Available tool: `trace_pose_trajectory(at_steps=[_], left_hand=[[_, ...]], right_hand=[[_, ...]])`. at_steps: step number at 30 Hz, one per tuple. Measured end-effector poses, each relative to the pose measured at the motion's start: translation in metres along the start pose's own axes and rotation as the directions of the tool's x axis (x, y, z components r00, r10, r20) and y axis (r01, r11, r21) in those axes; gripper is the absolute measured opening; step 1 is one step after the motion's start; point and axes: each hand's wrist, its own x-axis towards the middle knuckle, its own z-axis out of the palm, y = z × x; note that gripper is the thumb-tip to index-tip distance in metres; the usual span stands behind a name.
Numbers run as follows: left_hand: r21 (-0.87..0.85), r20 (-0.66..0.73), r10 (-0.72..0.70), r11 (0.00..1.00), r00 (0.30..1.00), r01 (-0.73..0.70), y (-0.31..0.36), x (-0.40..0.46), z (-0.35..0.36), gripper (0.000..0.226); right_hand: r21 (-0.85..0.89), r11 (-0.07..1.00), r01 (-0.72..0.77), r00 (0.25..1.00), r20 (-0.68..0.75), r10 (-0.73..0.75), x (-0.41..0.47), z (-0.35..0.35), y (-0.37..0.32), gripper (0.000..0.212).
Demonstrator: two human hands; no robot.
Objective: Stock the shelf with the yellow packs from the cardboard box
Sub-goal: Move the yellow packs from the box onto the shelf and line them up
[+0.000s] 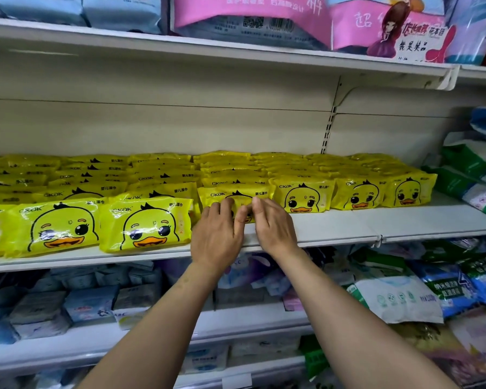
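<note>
Head view: left hand (218, 234) and right hand (274, 230), fingers relaxed, press a soft, slippery yellow pack (233, 196); best gripped by its ends.

The shelf (404, 223) has a bare strip along its front on the right side; a hand could slide in there. On the left the yellow packs (146, 226) stand right at the front edge, so no room there; behind, more yellow rows fill the shelf to the back wall. Above the packs is a big open gap up to the upper shelf (236, 51); green and white bags (472, 175) block the far right end.
</note>
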Motion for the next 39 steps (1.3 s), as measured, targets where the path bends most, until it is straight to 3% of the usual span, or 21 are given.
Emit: trace_pose_trajectory(at_steps=[11, 17, 26, 31, 36, 39], left_hand=[[0.005, -0.023, 0.018, 1.000, 1.000, -0.018, 0.001, 0.001, 0.004, 0.078], [0.014, 0.038, -0.034, 0.999, 0.999, 0.033, 0.000, 0.009, 0.009, 0.067], [-0.088, -0.005, -0.043, 0.995, 0.999, 0.043, -0.001, 0.003, 0.003, 0.072], [-0.111, 0.019, -0.058, 0.992, 0.998, 0.060, -0.001, 0.005, 0.004, 0.077], [-0.098, 0.088, -0.093, 0.990, 0.992, 0.102, -0.001, 0.012, 0.005, 0.079], [-0.132, 0.064, -0.100, 0.985, 0.993, 0.108, -0.002, 0.006, 0.005, 0.080]], right_hand=[[-0.011, 1.000, 0.023, 1.000, -0.014, -0.023, 0.002, 0.004, 0.005, 0.070], [0.006, 0.999, -0.035, 0.992, 0.121, 0.034, 0.010, 0.003, 0.005, 0.055], [0.115, 0.992, -0.048, 0.998, -0.035, 0.053, 0.007, 0.005, 0.008, 0.070], [0.107, 0.993, -0.055, 0.997, -0.043, 0.060, 0.008, 0.009, 0.012, 0.070], [0.068, 0.993, -0.096, 0.995, 0.032, 0.094, 0.013, 0.008, 0.009, 0.046], [0.075, 0.995, -0.065, 0.998, 0.000, 0.066, 0.006, 0.007, 0.009, 0.062]])
